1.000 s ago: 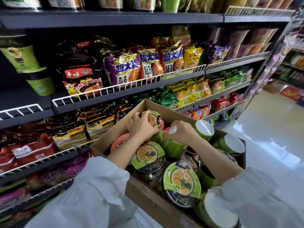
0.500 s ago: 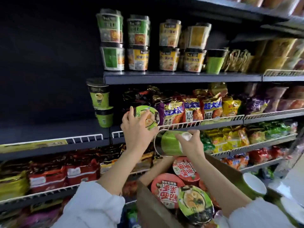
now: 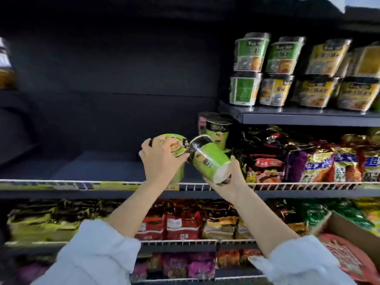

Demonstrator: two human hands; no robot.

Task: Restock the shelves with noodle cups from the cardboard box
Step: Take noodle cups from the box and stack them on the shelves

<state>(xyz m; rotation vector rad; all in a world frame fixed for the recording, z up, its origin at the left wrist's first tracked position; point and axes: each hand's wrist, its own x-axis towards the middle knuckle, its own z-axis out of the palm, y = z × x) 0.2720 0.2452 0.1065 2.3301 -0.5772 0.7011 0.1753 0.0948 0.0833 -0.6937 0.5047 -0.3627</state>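
Observation:
My left hand [image 3: 160, 161] grips a green noodle cup [image 3: 174, 144] from above, its lid tilted toward me, just over the wire rail of the middle shelf [image 3: 115, 185]. My right hand [image 3: 230, 177] holds a second green cup [image 3: 207, 159] lying on its side, white base toward me, its rim touching the first cup. Behind them, two matching green cups [image 3: 218, 132] stand stacked on the shelf. The cardboard box [image 3: 349, 229] shows at the bottom right corner, with a red-lidded cup [image 3: 343, 256] inside.
Left of the stacked cups the middle shelf is bare and dark. Bagged noodle packs [image 3: 308, 161] fill its right half. Square noodle tubs [image 3: 277, 75] are stacked on the upper shelf. More noodle bags [image 3: 181, 221] crowd the lower shelves.
Both hands lifted the two green cups out of the box and up to the middle shelf. My view swung up and left, leaving the box at the corner.

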